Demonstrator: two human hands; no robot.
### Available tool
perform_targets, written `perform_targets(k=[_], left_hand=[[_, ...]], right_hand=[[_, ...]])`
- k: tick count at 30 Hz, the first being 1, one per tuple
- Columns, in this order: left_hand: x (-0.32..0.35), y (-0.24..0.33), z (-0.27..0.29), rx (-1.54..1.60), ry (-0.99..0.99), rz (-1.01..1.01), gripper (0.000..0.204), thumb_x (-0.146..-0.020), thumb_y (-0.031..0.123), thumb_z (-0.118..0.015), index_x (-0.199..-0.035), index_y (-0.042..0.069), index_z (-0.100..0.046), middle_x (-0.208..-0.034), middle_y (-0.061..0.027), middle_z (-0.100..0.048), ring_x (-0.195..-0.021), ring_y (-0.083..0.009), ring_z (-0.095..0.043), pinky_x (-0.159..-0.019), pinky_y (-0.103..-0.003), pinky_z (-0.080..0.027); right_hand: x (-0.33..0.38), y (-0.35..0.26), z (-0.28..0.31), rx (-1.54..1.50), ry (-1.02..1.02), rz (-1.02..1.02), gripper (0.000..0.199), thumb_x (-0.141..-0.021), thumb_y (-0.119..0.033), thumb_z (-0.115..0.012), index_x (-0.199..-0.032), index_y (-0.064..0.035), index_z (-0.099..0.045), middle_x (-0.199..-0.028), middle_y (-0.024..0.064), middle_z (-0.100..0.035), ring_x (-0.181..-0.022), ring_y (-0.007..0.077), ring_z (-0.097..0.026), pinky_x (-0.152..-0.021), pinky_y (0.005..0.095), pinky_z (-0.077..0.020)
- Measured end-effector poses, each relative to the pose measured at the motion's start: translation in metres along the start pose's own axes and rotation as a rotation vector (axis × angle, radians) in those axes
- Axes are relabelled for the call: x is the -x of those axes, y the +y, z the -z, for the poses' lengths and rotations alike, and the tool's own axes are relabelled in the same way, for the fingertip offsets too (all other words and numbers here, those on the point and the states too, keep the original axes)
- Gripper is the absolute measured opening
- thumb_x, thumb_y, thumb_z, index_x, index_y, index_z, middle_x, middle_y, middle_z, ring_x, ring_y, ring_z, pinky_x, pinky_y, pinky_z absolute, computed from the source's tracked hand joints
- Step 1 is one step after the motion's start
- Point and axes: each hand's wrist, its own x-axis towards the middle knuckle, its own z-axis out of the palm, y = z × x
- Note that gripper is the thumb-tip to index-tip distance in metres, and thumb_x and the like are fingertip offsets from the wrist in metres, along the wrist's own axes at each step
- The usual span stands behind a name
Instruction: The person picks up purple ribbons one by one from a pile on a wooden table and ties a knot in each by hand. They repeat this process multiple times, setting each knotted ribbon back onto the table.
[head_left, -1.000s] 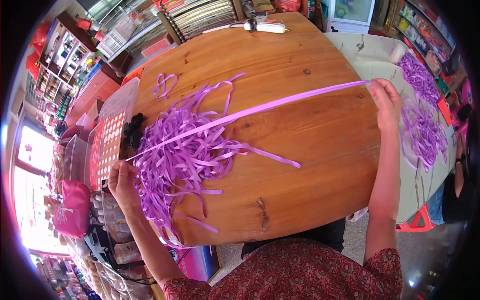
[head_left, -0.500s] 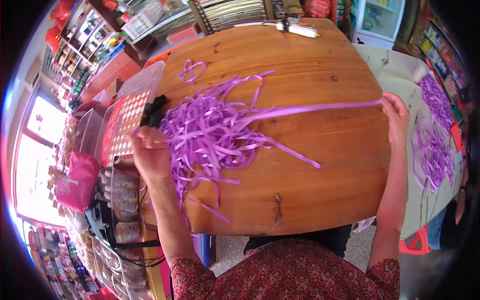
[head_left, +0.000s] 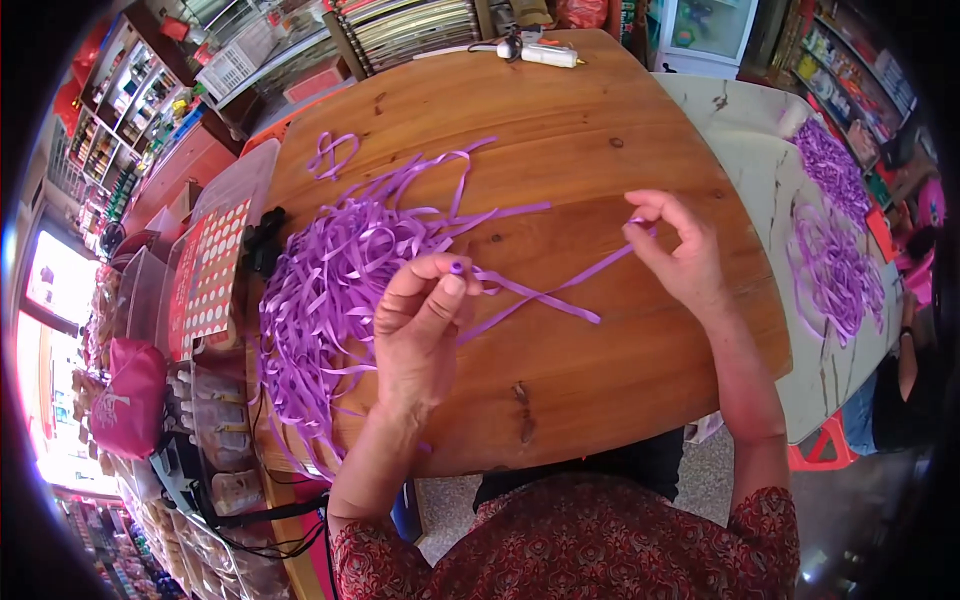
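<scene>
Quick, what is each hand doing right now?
Left hand: closed, pinching the purple ribbon strip.
Right hand: fingers pinching the strip's other end.

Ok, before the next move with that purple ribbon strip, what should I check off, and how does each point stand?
1. Left hand pinches one end of the ribbon strip: ok.
2. Right hand pinches the other end: ok.
3. Strip hangs free between the hands: ok, though it crosses another loose strip.
4. Strip clear of the ribbon pile: cannot tell, the left hand hides that part.
5. Bare wooden table under the hands: ok.
6. Glue gun out of the way at the far edge: ok.
</scene>
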Motion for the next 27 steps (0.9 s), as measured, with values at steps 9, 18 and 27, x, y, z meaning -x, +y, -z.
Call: perform_targets(k=[9, 18, 27], left_hand=[[0.011, -0.028, -0.004, -0.192, -0.097, -0.085, 0.013, -0.090, 0.010, -0.059, -0.099, 0.003, -0.063, -0.083, -0.0025, -0.059, -0.064, -0.0072, -0.042, -0.058, -0.022, -0.034], [0.013, -0.032, 0.002, -0.447, -0.179, -0.238, 0.009, -0.090, 0.006, -0.057, -0.095, 0.000, -0.061, -0.089, -0.0053, -0.058, -0.085, -0.0144, -0.051, -0.080, -0.026, -0.040], [0.015, -0.036, 0.006, -0.413, -0.176, -0.233, 0.011, -0.088, 0.003, -0.059, -0.098, 0.002, -0.063, -0.090, -0.0031, -0.057, -0.088, -0.0116, -0.050, -0.082, -0.026, -0.039]], right_hand=[[0.006, -0.055, -0.026, -0.567, -0.279, -0.039, 0.021, -0.077, 0.009, -0.065, -0.097, 0.0012, -0.063, -0.090, 0.0072, -0.059, -0.085, 0.0134, -0.056, -0.074, 0.0244, -0.0452], [0.016, -0.061, -0.045, -0.530, -0.324, 0.080, 0.017, -0.079, 0.008, -0.065, -0.094, 0.0012, -0.063, -0.095, 0.0107, -0.060, -0.088, 0.0156, -0.056, -0.073, 0.0283, -0.0450], [0.019, -0.065, -0.040, -0.387, -0.297, 0.073, 0.020, -0.080, 0.006, -0.065, -0.099, -0.0009, -0.065, -0.089, 0.0065, -0.061, -0.079, 0.0128, -0.057, -0.065, 0.0246, -0.0438]])
